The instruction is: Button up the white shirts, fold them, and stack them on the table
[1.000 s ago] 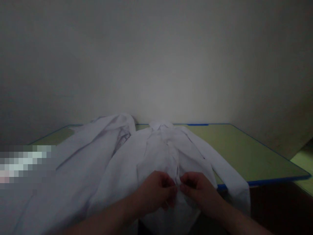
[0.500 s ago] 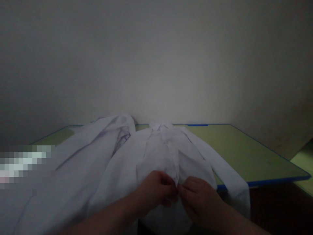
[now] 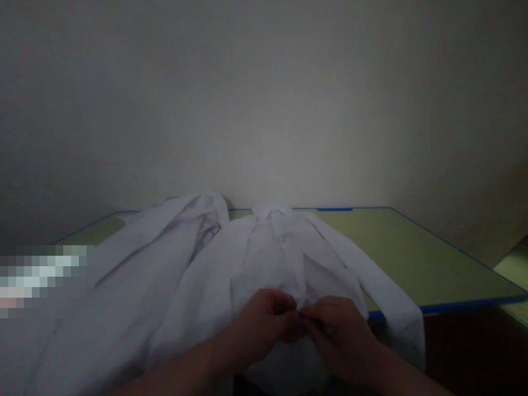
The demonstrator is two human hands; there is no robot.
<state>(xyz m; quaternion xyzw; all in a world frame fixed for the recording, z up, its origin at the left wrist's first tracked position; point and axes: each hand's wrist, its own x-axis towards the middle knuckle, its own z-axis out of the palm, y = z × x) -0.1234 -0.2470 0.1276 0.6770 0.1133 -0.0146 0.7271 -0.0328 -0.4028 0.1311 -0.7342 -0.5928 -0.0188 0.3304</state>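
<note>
A white long-sleeved shirt point(image 3: 284, 258) lies flat on a green table point(image 3: 416, 258), collar toward the wall. My left hand point(image 3: 264, 324) and my right hand point(image 3: 340, 330) meet at the shirt's front opening near the table's front edge. Both hands have their fingers curled and pinch the fabric of the front placket where they touch. One sleeve point(image 3: 388, 297) of the shirt trails over the table's blue front edge on the right.
More white garments point(image 3: 136, 269) lie heaped on the left part of the table. A plain wall rises right behind the table. A blurred patch point(image 3: 41, 275) covers the far left. A second green surface point(image 3: 513, 264) shows at the right edge.
My hands have closed in on each other at the shirt's front and sit a little lower; the fabric above them has bunched slightly.
</note>
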